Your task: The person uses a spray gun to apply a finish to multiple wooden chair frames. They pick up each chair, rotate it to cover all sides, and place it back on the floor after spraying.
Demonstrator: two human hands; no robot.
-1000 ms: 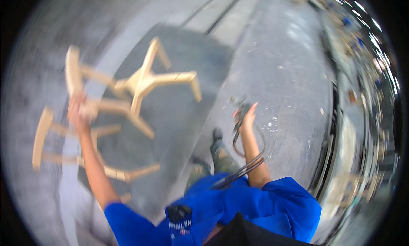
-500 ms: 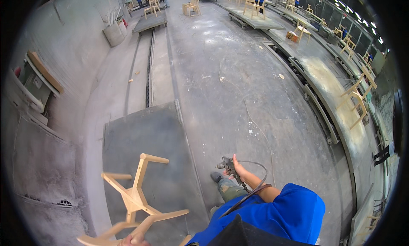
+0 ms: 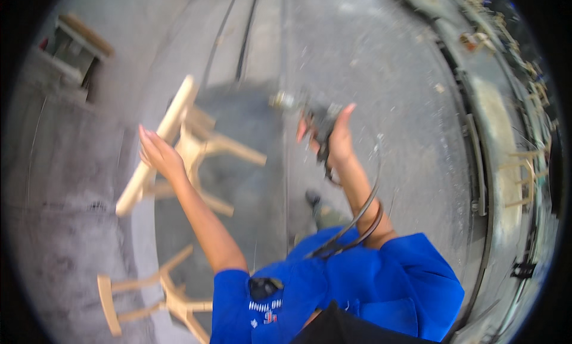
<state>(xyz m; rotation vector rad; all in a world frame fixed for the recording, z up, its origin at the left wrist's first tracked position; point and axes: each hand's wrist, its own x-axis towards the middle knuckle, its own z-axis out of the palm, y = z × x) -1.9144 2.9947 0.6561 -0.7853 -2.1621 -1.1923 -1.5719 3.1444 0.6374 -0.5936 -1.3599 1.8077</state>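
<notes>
My left hand [image 3: 159, 156] lies on the curved top rail of a bare wooden chair frame [image 3: 193, 150], its fingers straight and side by side. The thumb is hidden. Pale legs of that chair spread to the right over a dark platform. In my right hand [image 3: 338, 138] is a spray gun [image 3: 322, 126], its nozzle pointing left toward the chair, a short gap away. A dark hose [image 3: 363, 204] runs from it along my forearm. Motion blurs the gun and chair somewhat.
A second wooden chair frame [image 3: 170, 296] is at the lower left. The dark flat platform [image 3: 238, 225] lies under the nearer work, with a floor rail [image 3: 247, 37] beyond. At the right, another wooden chair [image 3: 527, 180] stands along a long pale track [image 3: 491, 117].
My view has swung down, and a second chair shows at lower left. My right hand has come up with the spray gun. My left hand, low before, now lies higher on the chair rail.
</notes>
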